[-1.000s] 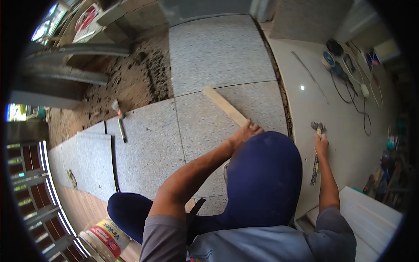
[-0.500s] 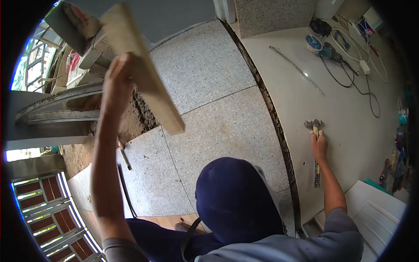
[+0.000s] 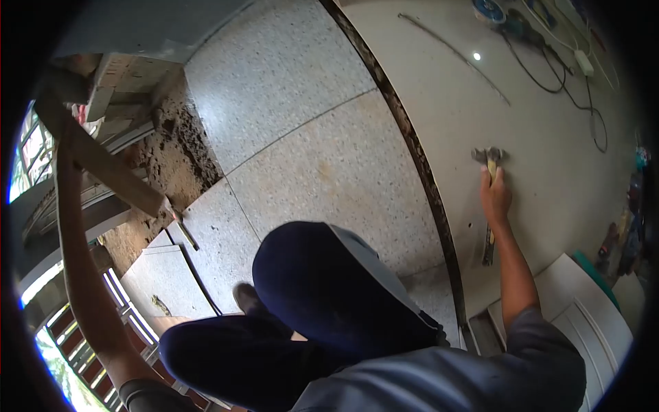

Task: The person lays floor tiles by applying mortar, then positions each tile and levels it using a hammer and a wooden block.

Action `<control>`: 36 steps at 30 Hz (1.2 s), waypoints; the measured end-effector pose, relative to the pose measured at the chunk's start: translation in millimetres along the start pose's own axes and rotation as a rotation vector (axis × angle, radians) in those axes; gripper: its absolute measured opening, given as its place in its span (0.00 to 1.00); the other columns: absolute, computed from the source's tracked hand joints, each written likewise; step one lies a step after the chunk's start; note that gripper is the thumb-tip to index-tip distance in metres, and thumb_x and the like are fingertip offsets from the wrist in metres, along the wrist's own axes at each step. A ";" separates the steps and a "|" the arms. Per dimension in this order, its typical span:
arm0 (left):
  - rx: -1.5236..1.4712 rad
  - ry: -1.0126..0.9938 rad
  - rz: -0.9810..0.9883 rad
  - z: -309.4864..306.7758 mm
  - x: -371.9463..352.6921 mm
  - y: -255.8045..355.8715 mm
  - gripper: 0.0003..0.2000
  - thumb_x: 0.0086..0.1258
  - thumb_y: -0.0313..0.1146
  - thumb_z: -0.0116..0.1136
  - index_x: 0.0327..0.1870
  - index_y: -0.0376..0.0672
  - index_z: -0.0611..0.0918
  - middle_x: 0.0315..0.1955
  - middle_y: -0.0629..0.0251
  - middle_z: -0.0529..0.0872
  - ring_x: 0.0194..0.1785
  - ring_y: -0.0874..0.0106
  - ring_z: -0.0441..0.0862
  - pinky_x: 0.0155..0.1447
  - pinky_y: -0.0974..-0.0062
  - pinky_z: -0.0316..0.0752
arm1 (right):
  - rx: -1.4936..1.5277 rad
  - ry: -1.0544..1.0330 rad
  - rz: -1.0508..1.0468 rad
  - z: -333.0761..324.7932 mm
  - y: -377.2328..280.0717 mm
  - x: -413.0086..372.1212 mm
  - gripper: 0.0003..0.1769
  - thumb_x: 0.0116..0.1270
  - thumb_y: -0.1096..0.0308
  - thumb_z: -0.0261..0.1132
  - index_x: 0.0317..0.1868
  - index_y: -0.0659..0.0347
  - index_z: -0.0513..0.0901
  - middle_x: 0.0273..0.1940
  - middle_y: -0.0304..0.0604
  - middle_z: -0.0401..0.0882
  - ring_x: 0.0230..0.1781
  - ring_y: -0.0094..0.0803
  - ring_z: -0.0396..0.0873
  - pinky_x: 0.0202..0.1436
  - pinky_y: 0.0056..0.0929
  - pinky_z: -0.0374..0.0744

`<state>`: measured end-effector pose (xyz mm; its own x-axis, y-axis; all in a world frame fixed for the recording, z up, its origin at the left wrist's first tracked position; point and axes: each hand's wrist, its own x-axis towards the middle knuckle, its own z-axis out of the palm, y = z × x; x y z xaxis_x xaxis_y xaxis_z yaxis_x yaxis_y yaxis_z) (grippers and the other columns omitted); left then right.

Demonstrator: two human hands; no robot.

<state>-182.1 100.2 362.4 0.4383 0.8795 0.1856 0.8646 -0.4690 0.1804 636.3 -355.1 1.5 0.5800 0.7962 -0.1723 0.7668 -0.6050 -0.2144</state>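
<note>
Slanting from far left to near right, the wooden board (image 3: pixel 115 165) is held well out to the person's left by the left hand (image 3: pixel 67 145), which seems closed about its upper part; its fingers are too dim to tell apart. The board's lower end points inward, toward the speckled tiles (image 3: pixel 309 172). Well apart, on the other side of the bent knee (image 3: pixel 302 275), the right hand (image 3: pixel 495 196) wraps the handle of the hammer (image 3: pixel 489 155) just below its head, the handle running back toward the person. Between the hands spread the tiles, bordered by bare soil (image 3: pixel 171 158) on the left and a dark gap (image 3: pixel 412 141) on the right. Beyond it, on smooth pale floor (image 3: pixel 453 123), lie a thin rod (image 3: pixel 456 60) and a corded grinder (image 3: pixel 518 29), farther off than the hammer.
</note>
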 end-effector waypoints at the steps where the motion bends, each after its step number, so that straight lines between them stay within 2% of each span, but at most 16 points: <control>1: 0.103 -0.023 0.088 -10.6 -6.9 -7.0 0.25 0.81 0.27 0.51 0.78 0.41 0.68 0.68 0.58 0.80 0.67 0.68 0.79 0.68 0.70 0.76 | -0.012 -0.022 0.013 -1.8 0.5 -0.2 0.31 0.81 0.40 0.51 0.52 0.65 0.75 0.35 0.63 0.86 0.37 0.66 0.85 0.40 0.58 0.81; 5: 0.260 -0.056 0.260 -45.4 -35.1 -23.6 0.25 0.80 0.20 0.48 0.78 0.41 0.68 0.69 0.56 0.80 0.69 0.64 0.80 0.70 0.67 0.77 | -0.030 0.002 0.041 -3.4 -3.6 -4.2 0.30 0.81 0.39 0.52 0.51 0.64 0.74 0.37 0.64 0.86 0.40 0.66 0.85 0.42 0.59 0.81; 8: 0.179 0.004 0.091 -56.6 -54.7 -32.6 0.33 0.71 0.11 0.49 0.78 0.43 0.70 0.68 0.50 0.81 0.68 0.58 0.81 0.71 0.64 0.77 | -0.044 0.012 0.035 -0.1 -1.3 -3.0 0.31 0.80 0.39 0.52 0.52 0.65 0.75 0.38 0.64 0.86 0.41 0.66 0.86 0.43 0.58 0.82; 10: 0.115 0.070 -0.001 -61.3 -67.7 -87.5 0.34 0.68 0.10 0.51 0.77 0.41 0.69 0.67 0.49 0.81 0.68 0.56 0.81 0.72 0.64 0.75 | -0.054 0.009 0.039 4.3 1.8 -4.8 0.31 0.80 0.39 0.52 0.55 0.65 0.75 0.39 0.64 0.87 0.41 0.66 0.86 0.44 0.59 0.82; 13: -0.013 0.122 -0.028 -34.6 -70.5 -115.4 0.34 0.66 0.12 0.55 0.76 0.37 0.70 0.68 0.49 0.79 0.69 0.56 0.79 0.73 0.64 0.73 | -0.046 -0.012 0.085 -3.4 4.5 -6.2 0.32 0.80 0.39 0.52 0.58 0.64 0.75 0.40 0.65 0.87 0.42 0.66 0.86 0.46 0.60 0.82; 15: 0.206 0.139 0.076 -37.5 -65.6 -106.2 0.33 0.66 0.13 0.56 0.76 0.36 0.69 0.69 0.48 0.77 0.70 0.56 0.77 0.74 0.64 0.72 | -0.041 -0.029 0.099 3.4 1.9 -2.7 0.33 0.80 0.38 0.50 0.59 0.63 0.75 0.41 0.65 0.87 0.44 0.67 0.85 0.47 0.60 0.81; 16: 0.458 0.136 0.181 -29.4 -55.5 -74.8 0.34 0.66 0.13 0.56 0.76 0.36 0.69 0.70 0.47 0.76 0.71 0.57 0.76 0.74 0.64 0.71 | -0.050 -0.027 0.104 10.3 7.8 -0.1 0.33 0.80 0.38 0.50 0.59 0.62 0.75 0.41 0.66 0.87 0.44 0.67 0.85 0.48 0.61 0.81; 19: 0.252 0.281 0.047 9.5 -44.9 -51.3 0.29 0.67 0.16 0.58 0.72 0.36 0.71 0.63 0.49 0.79 0.67 0.59 0.76 0.72 0.65 0.71 | -0.078 -0.040 0.123 11.7 9.0 2.1 0.32 0.80 0.38 0.50 0.59 0.62 0.76 0.43 0.67 0.87 0.46 0.68 0.84 0.49 0.61 0.80; 22: -0.607 0.436 -0.434 43.9 -37.1 -54.4 0.20 0.72 0.25 0.60 0.65 0.38 0.76 0.57 0.55 0.81 0.61 0.64 0.78 0.66 0.67 0.75 | -0.049 -0.004 0.077 18.7 21.6 6.7 0.32 0.79 0.36 0.50 0.57 0.60 0.75 0.42 0.67 0.86 0.46 0.68 0.84 0.49 0.59 0.80; 25: -1.119 0.588 -0.611 71.3 -26.1 -59.0 0.14 0.76 0.33 0.62 0.58 0.41 0.81 0.51 0.61 0.83 0.54 0.69 0.81 0.60 0.68 0.79 | 0.037 -0.081 0.090 7.8 16.2 8.4 0.33 0.79 0.39 0.52 0.58 0.64 0.74 0.50 0.71 0.83 0.53 0.71 0.80 0.55 0.58 0.78; 26: -1.191 0.619 -0.624 81.9 -21.3 -61.2 0.12 0.77 0.36 0.62 0.56 0.42 0.83 0.49 0.63 0.84 0.52 0.71 0.81 0.58 0.69 0.80 | 0.045 -0.102 0.093 6.8 20.5 11.4 0.33 0.79 0.39 0.53 0.58 0.66 0.74 0.53 0.72 0.81 0.55 0.71 0.79 0.57 0.57 0.77; 29: -1.105 0.644 -0.688 111.1 -12.7 -55.7 0.17 0.73 0.32 0.68 0.57 0.34 0.81 0.53 0.57 0.84 0.56 0.66 0.82 0.63 0.67 0.79 | 0.070 -0.148 0.118 10.8 37.9 22.6 0.34 0.78 0.40 0.55 0.56 0.69 0.75 0.53 0.73 0.81 0.57 0.71 0.79 0.58 0.54 0.77; 31: -1.198 0.651 -0.630 125.4 -10.2 -43.7 0.28 0.66 0.37 0.76 0.60 0.31 0.76 0.53 0.53 0.83 0.56 0.63 0.82 0.66 0.67 0.76 | 0.109 -0.147 0.102 5.0 34.7 19.8 0.32 0.78 0.42 0.56 0.56 0.69 0.75 0.51 0.70 0.81 0.52 0.67 0.81 0.56 0.52 0.77; 34: -1.102 0.624 -0.317 153.6 -15.0 -30.4 0.18 0.76 0.41 0.64 0.60 0.44 0.78 0.45 0.62 0.85 0.48 0.64 0.84 0.52 0.61 0.79 | 0.114 -0.198 0.104 -13.6 6.1 19.1 0.29 0.78 0.44 0.58 0.53 0.68 0.76 0.42 0.63 0.81 0.40 0.57 0.82 0.47 0.48 0.78; 35: -1.081 0.629 -0.323 155.5 -13.1 -31.4 0.17 0.80 0.38 0.60 0.64 0.42 0.76 0.46 0.65 0.84 0.47 0.69 0.83 0.50 0.67 0.81 | 0.104 -0.223 0.112 -21.7 -1.3 17.5 0.28 0.78 0.45 0.58 0.52 0.68 0.77 0.38 0.59 0.81 0.35 0.53 0.82 0.43 0.47 0.79; 36: -1.095 0.642 -0.354 159.5 -13.7 -30.5 0.17 0.80 0.37 0.60 0.64 0.42 0.76 0.46 0.64 0.85 0.47 0.69 0.84 0.50 0.67 0.81 | 0.091 -0.220 0.124 -24.7 -0.1 19.5 0.27 0.77 0.47 0.60 0.50 0.68 0.77 0.37 0.59 0.80 0.34 0.50 0.80 0.43 0.46 0.78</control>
<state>-175.4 115.5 200.3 -0.2256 0.9148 0.3352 0.1292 -0.3129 0.9410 654.3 -339.3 21.9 0.5868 0.7008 -0.4057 0.6598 -0.7042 -0.2621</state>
